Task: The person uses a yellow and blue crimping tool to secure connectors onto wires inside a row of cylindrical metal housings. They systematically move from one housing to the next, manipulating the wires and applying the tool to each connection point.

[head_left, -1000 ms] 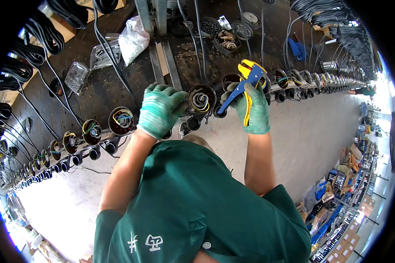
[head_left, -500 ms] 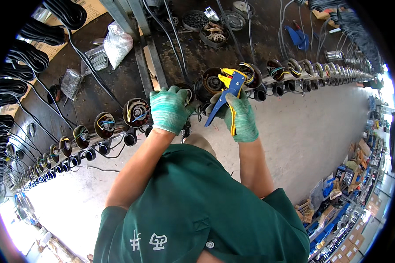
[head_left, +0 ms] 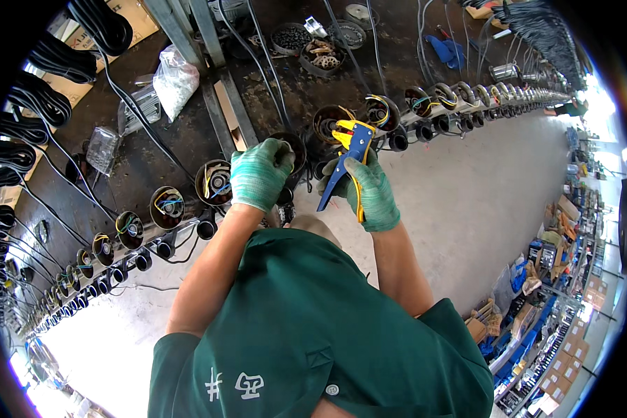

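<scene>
My left hand (head_left: 258, 175), in a green-striped glove, is at a round dark motor housing (head_left: 298, 155) in the row before me. Its fingers are curled together over the housing's near side; what they pinch there is hidden. A blue and yellow wire stripper (head_left: 357, 145) is gripped in my gloved right hand (head_left: 373, 194), its yellow jaws pointing away from me. The jaws are in front of another open housing (head_left: 323, 124). Left of my left hand, a similar housing (head_left: 214, 182) shows loose coloured wires inside.
A long row of wired housings (head_left: 167, 207) runs left and right along the bench edge. Black cables (head_left: 141, 115) stretch above the dark bench. Beyond lie a bag of white pieces (head_left: 175, 80), a metal post (head_left: 205, 31) and a bowl of parts (head_left: 322, 59).
My left fingers, earlier spread over the housing, are now curled in at it. The wire stripper and my right hand have shifted slightly left in the picture; the whole view has shifted too.
</scene>
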`<state>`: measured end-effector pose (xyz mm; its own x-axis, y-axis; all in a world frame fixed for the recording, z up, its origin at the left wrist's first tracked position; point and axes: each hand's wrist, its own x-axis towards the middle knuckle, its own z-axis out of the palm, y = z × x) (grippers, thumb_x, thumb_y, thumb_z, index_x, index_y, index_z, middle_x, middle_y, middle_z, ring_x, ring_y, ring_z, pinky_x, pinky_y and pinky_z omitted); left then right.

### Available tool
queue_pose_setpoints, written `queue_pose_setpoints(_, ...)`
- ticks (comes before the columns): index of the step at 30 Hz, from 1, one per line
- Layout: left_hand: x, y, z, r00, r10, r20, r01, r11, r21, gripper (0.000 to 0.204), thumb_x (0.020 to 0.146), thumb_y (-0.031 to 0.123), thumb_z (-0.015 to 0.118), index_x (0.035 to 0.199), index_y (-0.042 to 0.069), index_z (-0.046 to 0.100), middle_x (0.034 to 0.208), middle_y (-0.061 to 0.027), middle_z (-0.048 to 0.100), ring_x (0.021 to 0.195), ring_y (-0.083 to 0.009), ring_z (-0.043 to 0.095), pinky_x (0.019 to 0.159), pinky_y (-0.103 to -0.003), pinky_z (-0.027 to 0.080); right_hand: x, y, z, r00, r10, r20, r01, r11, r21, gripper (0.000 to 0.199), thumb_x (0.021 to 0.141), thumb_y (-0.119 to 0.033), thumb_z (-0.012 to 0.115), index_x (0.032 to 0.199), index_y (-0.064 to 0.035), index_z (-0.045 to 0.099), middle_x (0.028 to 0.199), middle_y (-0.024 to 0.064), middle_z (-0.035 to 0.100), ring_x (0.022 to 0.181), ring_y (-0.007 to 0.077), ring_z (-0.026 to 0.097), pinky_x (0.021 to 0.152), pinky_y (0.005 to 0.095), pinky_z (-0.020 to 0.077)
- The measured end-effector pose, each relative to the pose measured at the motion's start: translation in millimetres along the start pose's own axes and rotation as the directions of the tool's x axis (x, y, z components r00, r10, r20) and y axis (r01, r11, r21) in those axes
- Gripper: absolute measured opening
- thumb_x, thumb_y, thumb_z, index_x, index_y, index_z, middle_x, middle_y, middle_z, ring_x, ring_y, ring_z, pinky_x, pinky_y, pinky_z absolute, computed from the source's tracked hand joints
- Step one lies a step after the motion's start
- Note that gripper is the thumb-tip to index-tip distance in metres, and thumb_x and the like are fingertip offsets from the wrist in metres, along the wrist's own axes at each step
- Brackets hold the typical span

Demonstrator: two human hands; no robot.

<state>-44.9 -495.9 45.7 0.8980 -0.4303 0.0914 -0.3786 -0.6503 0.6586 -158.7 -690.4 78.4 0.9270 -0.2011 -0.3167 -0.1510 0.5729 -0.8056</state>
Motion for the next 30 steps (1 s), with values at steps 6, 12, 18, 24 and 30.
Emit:
queue_pose_setpoints(6, -7.9, 0.1, -0.8, 0.991, -0.076, 0.107, 0.097, 0.974, -0.203, 0.041, 0.081, 0.025, 0.091, 0.111, 0.006, 0.072, 0.1, -0.0152, 0.08, 0.093, -0.033, 0.078, 0.085, -0.04, 0.062, -5.6, 5.3, 29.5, 1.0, -0.012, 0.01, 0.013, 0.994, -0.111, 0.051, 0.105, -0.02, 0.063, 0.15, -0.0089, 0.042, 0.113, 0.0161, 0.07, 0.099, 0.0306, 0.073, 0.085, 0.051, 0.0636)
queue_pose_setpoints(12, -16.6, -12.1, 4.7, 0.998, -0.04, -0.05, 0.024, 0.956, -0.292, 0.019, 0.094, 0.026, 0.076, 0.102, 0.01, 0.07, 0.087, -0.0144, 0.076, 0.086, -0.0394, 0.072, 0.083, -0.051, 0.051, -6.1, 18.4, 26.1, 0.997, -0.028, -0.073, 0.01, 0.97, -0.242, 0.052, 0.105, -0.019, 0.063, 0.151, -0.0087, 0.042, 0.113, 0.0168, 0.07, 0.097, 0.0321, 0.074, 0.085, 0.0514, 0.0636)
queue_pose_setpoints(18, -32.3, -22.9, -6.9, 0.996, -0.082, -0.027, 0.051, 0.81, -0.584, 0.018, 0.101, 0.013, 0.07, 0.116, 0.002, 0.07, 0.094, -0.0162, 0.074, 0.085, -0.0291, 0.071, 0.075, -0.039, 0.057, 1.0, 4.7, 38.8, 1.0, 0.026, 0.008, -0.023, 0.97, -0.243, 0.056, 0.104, -0.02, 0.065, 0.153, -0.0072, 0.041, 0.111, 0.0171, 0.07, 0.096, 0.0327, 0.074, 0.085, 0.0511, 0.0636)
queue_pose_setpoints(24, -46.5, -35.2, -20.1, 0.982, -0.187, -0.005, 0.122, 0.66, -0.741, 0.017, 0.107, 0.006, 0.064, 0.122, 0.0, 0.068, 0.098, -0.0055, 0.074, 0.089, -0.0113, 0.07, 0.079, -0.028, 0.059, 21.7, -13.6, 40.1, 0.933, 0.174, 0.314, -0.045, 0.924, -0.379, 0.066, 0.102, -0.018, 0.066, 0.161, -0.0065, 0.038, 0.13, 0.0113, 0.064, 0.095, 0.0177, 0.07, 0.084, 0.0339, 0.0606)
queue_pose_setpoints(30, -58.1, -36.0, -6.4, 0.967, -0.225, -0.117, 0.055, 0.638, -0.768, 0.015, 0.105, 0.007, 0.067, 0.118, 0.0, 0.073, 0.101, -0.0046, 0.074, 0.091, -0.0121, 0.072, 0.079, -0.027, 0.06, 46.7, -3.7, 26.2, 0.805, 0.306, 0.509, -0.03, 0.877, -0.48, 0.06, 0.103, -0.017, 0.064, 0.159, -0.0069, 0.046, 0.148, 0.0047, 0.06, 0.12, 0.0123, 0.06, 0.107, 0.0328, 0.0486)
